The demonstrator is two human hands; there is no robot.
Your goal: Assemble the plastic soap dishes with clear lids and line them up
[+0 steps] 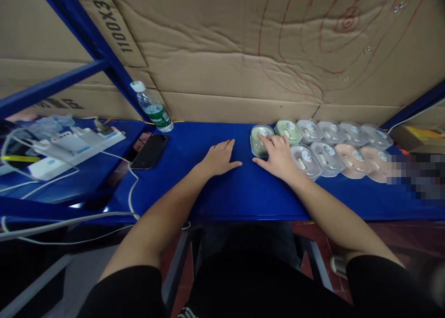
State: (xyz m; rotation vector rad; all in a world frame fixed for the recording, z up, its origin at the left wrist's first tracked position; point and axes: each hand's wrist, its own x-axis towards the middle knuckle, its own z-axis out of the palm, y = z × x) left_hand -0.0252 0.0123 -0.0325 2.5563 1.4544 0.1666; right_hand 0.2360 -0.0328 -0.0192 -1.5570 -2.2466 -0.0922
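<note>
My left hand [219, 158] lies flat on the blue table [236, 197], thumb spread to the right, holding nothing. To its right, my right hand [276, 157] is spread open, its fingertips over the right edge of a green container [257, 143] with a clear lid. Another green container [289, 131] stands just behind my right fingers. Grey containers [330, 132] continue the back row to the right. In front of them are more grey ones [326, 158] and two pinkish ones [352, 160], the nearest grey one [306, 162] close beside my right wrist.
A water bottle [158, 116] leans at the back left, with a dark phone [150, 152] in front of it. Further left lie a white power strip [76, 151] and loose white cables [130, 193]. A cardboard wall [208, 54] rises behind the table.
</note>
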